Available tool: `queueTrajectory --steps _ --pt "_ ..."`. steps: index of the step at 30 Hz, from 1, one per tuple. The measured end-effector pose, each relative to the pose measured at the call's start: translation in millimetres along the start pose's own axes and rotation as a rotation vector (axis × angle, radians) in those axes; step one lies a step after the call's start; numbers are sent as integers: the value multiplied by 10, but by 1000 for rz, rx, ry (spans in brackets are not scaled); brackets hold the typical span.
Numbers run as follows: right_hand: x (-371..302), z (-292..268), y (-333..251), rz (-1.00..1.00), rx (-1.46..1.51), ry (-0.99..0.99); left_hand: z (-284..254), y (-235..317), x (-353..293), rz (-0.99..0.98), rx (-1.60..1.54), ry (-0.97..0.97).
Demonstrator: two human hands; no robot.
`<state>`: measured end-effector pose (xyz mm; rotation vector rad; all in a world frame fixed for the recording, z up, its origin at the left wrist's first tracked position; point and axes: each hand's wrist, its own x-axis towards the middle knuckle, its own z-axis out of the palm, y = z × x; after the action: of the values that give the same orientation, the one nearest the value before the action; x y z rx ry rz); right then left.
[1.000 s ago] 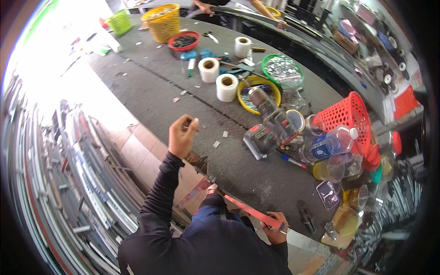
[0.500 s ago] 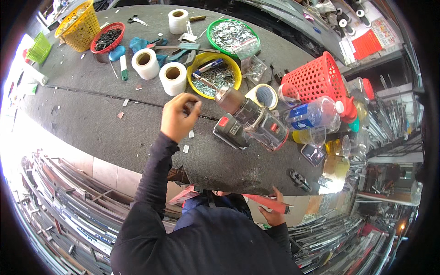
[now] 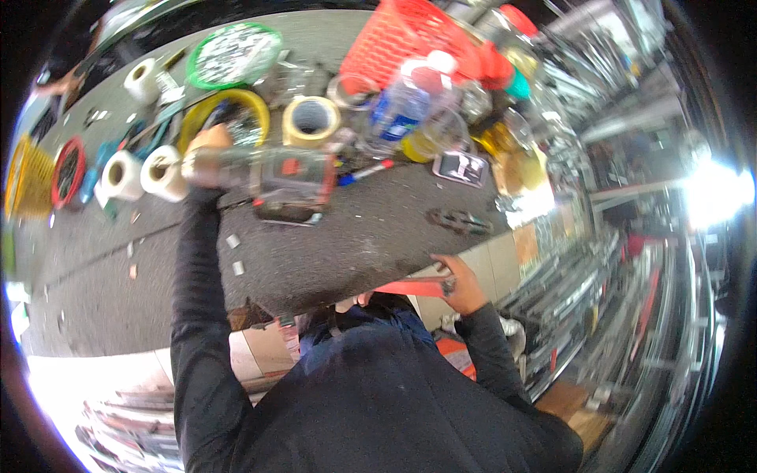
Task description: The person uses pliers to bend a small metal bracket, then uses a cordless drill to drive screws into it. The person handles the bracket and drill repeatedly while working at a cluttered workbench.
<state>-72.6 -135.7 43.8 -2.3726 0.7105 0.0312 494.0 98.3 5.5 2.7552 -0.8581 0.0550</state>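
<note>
My left hand (image 3: 210,139) reaches over the near rim of a yellow basket (image 3: 264,118) of small metal screws. The chuck of a cordless drill (image 3: 292,177) overlaps my wrist. Blur and the drill hide my left fingers, so what they touch is unclear. Below the table's near edge, my right hand (image 3: 465,290) grips the right end of a red bar (image 3: 414,287). The bar lies across in front of my body, and its left part is hidden.
White rolls (image 3: 122,175) stand left of the yellow basket. Behind are a green basket (image 3: 236,55) of metal pieces and a red basket (image 3: 394,47). A tape roll (image 3: 341,118), marker (image 3: 365,173), phone (image 3: 460,169) and pliers-like tool (image 3: 459,221) lie to the right.
The view has swung right, shifting the table's things leftward. My left hand has moved forward from beside the white rolls to the yellow basket. My right hand remains on the red bar.
</note>
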Motion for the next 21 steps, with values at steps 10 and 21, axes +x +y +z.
queueTrajectory --steps 10,21 --pt "420 -346 -211 24 211 55 -233 -214 -5 13 -619 92" --pt "1608 -660 -1437 -510 343 -103 -663 -305 -841 -239 -1812 150"
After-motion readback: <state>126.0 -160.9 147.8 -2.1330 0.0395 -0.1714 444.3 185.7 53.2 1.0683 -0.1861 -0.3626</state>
